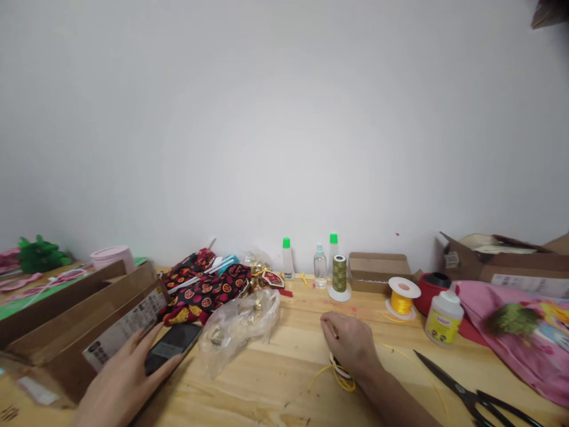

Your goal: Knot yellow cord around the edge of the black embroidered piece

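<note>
My left hand (118,379) is at the left front, fingers stretched apart over the near side of a black phone (175,345) that lies on the table. Its thumb and forefinger touch or nearly touch the phone. My right hand (353,344) is closed, its fingers curled down toward the wood. What they hold, if anything, is hidden. Under its wrist sits a small round item with a pale rim, partly covered, with loops of yellow cord (345,382) around it. A length of that yellow cord runs right toward black scissors (464,391). A clear plastic bag (242,326) of gold-coloured pieces lies between my hands.
An open cardboard box (66,350) stands left, with dark patterned fabric (213,290) beside it. Along the wall stand small bottles (320,267), an olive thread spool (339,276), a low box (380,273) and a yellow cord spool (402,299). A glue bottle (444,317) and pink cloth (493,332) lie right.
</note>
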The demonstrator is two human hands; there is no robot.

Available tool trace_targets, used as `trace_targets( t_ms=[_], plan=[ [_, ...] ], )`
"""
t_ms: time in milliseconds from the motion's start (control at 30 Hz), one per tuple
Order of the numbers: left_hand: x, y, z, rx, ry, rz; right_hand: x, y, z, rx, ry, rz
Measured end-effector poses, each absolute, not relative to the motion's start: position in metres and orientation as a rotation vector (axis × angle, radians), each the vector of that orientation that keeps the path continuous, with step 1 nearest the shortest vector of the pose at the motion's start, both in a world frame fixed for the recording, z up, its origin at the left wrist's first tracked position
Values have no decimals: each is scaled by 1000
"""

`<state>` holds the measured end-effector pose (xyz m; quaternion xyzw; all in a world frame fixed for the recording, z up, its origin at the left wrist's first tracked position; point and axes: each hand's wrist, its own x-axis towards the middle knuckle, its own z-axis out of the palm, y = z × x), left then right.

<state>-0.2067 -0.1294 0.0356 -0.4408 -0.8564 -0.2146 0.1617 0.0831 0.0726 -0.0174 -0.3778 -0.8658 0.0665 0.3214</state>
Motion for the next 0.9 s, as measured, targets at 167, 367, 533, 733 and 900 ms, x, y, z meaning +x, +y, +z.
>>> trace_targets(
  t_ms=[167, 367, 533, 733, 900],
  plan=[
    [-109, -95, 48, -1707, -2170, -935, 87, 73, -11, -967, -2176, 194],
    [3, -29, 23, -2242, -2199, -847, 109, 70, 11, -1121, -1986, 227],
    [20, -3, 9, -2265, -2263, -633, 148, 75, 15, -1182, -1845, 285],
    [8, -5, 11, -2523, -2146, -919, 169, 80, 17, -1379, -1971, 276],
    [-4, -11, 15, -2629, -2108, -961, 157, 69, 23, -1141, -2159, 145]
  ],
)
